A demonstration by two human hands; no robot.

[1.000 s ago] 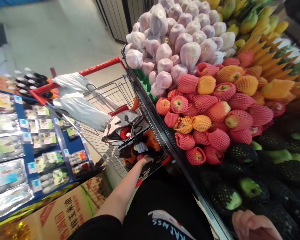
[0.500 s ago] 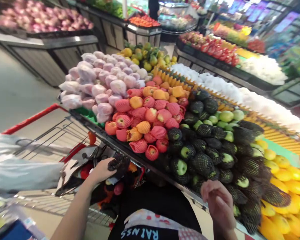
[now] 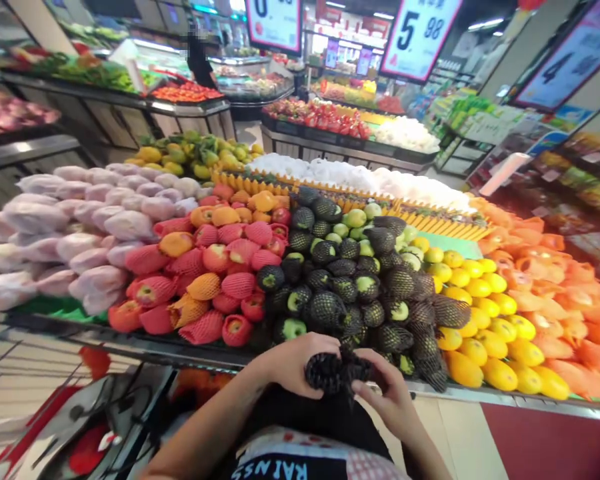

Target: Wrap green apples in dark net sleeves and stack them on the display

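Observation:
My left hand [image 3: 293,363] and my right hand [image 3: 387,393] meet in front of my chest, both closed on a black foam net sleeve [image 3: 333,372] that is bunched between them. I cannot tell whether a fruit is inside the sleeve. Just beyond my hands lies the fruit stand, with green apples in black net sleeves [image 3: 330,293] nearest, red apples in pink and orange sleeves [image 3: 220,273] to their left and yellow fruit [image 3: 480,313] to their right.
A red shopping cart [image 3: 70,427] with a bag in it stands at the lower left. Pale wrapped fruit [image 3: 65,233] fills the stand's left end, orange fruit [image 3: 555,300] its right. Price signs [image 3: 420,33] hang overhead. A person [image 3: 200,60] stands far back among other stands.
My left hand came up out of the cart with the black net sleeve and moved right. My right hand rose to take hold of it too. My view swung up and right.

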